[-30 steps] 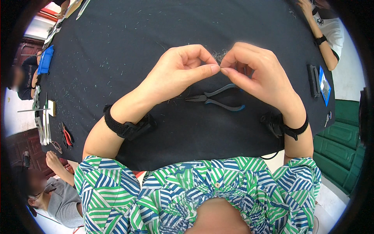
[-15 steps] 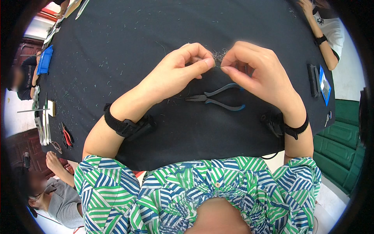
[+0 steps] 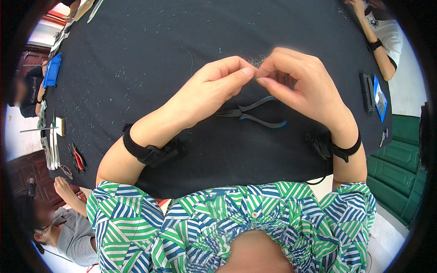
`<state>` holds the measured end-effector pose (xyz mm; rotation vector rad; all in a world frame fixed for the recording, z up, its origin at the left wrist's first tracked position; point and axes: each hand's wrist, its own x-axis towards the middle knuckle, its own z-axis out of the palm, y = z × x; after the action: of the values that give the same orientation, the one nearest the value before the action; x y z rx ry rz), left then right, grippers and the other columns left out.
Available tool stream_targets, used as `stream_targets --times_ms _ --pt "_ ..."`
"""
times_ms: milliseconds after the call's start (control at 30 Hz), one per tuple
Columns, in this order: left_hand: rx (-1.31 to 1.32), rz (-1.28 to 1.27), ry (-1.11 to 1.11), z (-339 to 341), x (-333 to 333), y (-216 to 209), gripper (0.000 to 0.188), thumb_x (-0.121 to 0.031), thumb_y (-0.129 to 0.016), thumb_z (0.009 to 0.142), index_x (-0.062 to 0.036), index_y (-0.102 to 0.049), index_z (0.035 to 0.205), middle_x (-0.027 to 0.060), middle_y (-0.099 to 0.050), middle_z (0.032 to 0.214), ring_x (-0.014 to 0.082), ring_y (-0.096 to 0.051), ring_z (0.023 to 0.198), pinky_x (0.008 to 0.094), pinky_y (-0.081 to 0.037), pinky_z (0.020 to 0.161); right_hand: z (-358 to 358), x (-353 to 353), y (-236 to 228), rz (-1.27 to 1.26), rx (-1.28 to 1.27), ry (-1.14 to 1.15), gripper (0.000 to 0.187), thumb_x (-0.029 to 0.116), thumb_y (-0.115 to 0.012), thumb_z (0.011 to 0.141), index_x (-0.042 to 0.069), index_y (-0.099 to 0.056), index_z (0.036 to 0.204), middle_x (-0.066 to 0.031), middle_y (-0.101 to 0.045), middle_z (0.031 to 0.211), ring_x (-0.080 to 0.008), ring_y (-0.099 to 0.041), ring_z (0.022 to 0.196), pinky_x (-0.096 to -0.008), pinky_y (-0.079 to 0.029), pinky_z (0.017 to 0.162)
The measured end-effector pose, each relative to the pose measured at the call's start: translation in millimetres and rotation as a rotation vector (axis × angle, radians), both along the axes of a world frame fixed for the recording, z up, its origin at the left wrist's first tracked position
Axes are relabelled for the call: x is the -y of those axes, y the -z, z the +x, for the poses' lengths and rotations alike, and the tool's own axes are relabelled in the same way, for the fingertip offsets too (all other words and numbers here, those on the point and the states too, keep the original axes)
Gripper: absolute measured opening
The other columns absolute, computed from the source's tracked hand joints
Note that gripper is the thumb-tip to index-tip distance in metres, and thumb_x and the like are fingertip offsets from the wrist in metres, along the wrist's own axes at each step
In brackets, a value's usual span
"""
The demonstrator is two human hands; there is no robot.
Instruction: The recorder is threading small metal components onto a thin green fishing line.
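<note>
Above the dark tablecloth, my left hand (image 3: 221,82) and my right hand (image 3: 300,75) meet at their fingertips. Thumb and index finger are pinched on each, around a thin strand that is almost entirely hidden now. Just behind the fingertips lies a small tangle of fine grey curly wire or thread (image 3: 256,60), partly covered by the right hand. Needle-nose pliers (image 3: 261,121) with grey and blue handles rest on the cloth below my hands, jaws pointing left and handles spread. My left wrist overlaps the tip of their jaws.
Small thread-like clippings are scattered over the black cloth (image 3: 150,45), mostly leftward. Red-handled pliers (image 3: 78,158) and a blue tray (image 3: 53,70) lie at the left edge. A black case (image 3: 366,92) and a blue-edged packet (image 3: 379,99) sit at the right. Other people sit around the table.
My left hand has shifted slightly right and rolled over, so its fingertips now touch those of my right hand. The short strand seen between them earlier is now covered. The pliers have stayed put.
</note>
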<state>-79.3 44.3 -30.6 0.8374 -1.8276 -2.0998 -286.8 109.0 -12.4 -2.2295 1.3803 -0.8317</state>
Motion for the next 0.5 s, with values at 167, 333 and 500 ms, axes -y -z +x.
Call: stream_targets --times_ms 167,333,500 --pt "0.005 -0.144 -0.035 -0.4 -1.4 3.8 0.025 -0.028 -0.054 0.099 -0.0055 -0.062 0.108 -0.0073 -0.055 0.081 -0.0013 -0.043 0.065 0.0155 -0.035 0.055 0.1 -0.3 -0.1 -0.002 0.01 -0.004 0.009 0.009 -0.068 0.082 0.004 -0.062 0.086 -0.0078 -0.062 0.077 -0.0181 -0.063 0.065 -0.0283 -0.048 0.055" --pt "-0.03 -0.223 -0.088 0.5 3.1 7.0 0.019 -0.019 -0.061 0.095 -0.002 -0.063 0.104 -0.0021 -0.064 0.089 0.0017 -0.056 0.08 0.0167 -0.045 0.072 0.2 0.8 -2.4 0.008 -0.005 0.011 0.009 0.009 -0.068 0.082 0.003 -0.062 0.086 -0.0082 -0.062 0.077 -0.0183 -0.063 0.065 -0.0283 -0.048 0.055" --pt "0.006 -0.211 -0.085 2.9 6.4 5.8 0.017 -0.018 -0.062 0.095 -0.0025 -0.064 0.1 -0.0024 -0.063 0.087 0.0012 -0.055 0.078 0.0167 -0.044 0.069 -1.3 0.4 -1.7 0.017 0.005 0.021 0.009 0.008 -0.067 0.083 0.002 -0.062 0.088 -0.009 -0.062 0.078 -0.0179 -0.063 0.065 -0.0281 -0.048 0.055"
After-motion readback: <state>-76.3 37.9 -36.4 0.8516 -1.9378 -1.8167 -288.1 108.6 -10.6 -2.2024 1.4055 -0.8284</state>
